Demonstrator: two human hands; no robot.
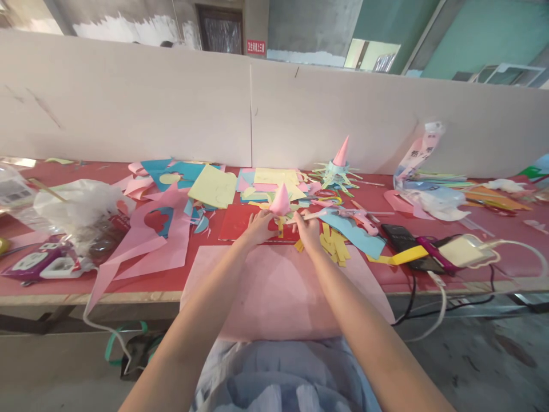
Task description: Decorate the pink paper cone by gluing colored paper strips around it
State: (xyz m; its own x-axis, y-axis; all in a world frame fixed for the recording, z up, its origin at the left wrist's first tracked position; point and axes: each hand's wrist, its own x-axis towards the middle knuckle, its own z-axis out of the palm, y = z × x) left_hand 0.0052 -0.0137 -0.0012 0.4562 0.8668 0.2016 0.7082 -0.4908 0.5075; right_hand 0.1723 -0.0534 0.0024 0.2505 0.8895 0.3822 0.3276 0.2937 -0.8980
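A pink paper cone (281,200) with yellow strips around its base stands over a red sheet (234,223) at the middle of the table. My left hand (259,226) is closed at the left side of the cone's base, its fingers on the paper piece. My right hand (307,229) is pinched around a thin pale stick (314,216) at the base's right side. The fingertips and the exact contact are small and partly hidden. Cut yellow strips (337,245) lie just right of my right hand.
A finished-looking pink cone (342,153) on a green fringed base stands behind. Right are a pink glue gun (364,222), blue paper (354,232), a phone (398,237) and cables. Pink scraps (175,246) and a plastic bag (81,206) lie left; a white partition (171,109) rises behind.
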